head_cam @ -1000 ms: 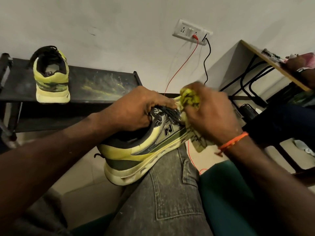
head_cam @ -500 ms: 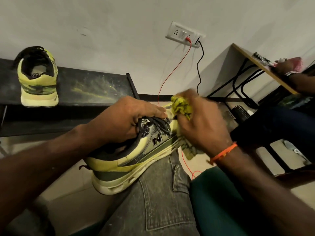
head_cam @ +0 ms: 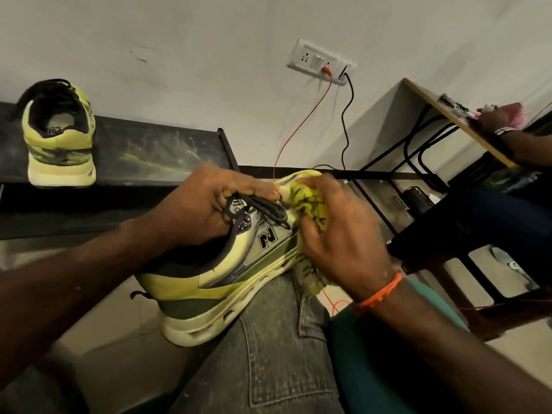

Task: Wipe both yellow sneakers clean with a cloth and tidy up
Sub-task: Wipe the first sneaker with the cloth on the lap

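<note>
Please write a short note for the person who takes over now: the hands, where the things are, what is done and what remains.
Left hand grips the sneaker on the knee, at its laces. Right hand holds the cloth against its toe side.
Second sneaker stands on the black shelf, heel toward the camera.
Done: wiping of the held sneaker is under way.
Left: finish it; whether the second sneaker is already wiped cannot be told; then tidy up.

Yellow-and-grey sneaker (head_cam: 209,282), black laces (head_cam: 268,210); yellow cloth (head_cam: 313,204), black streaks; orange wristband (head_cam: 379,295).
</note>
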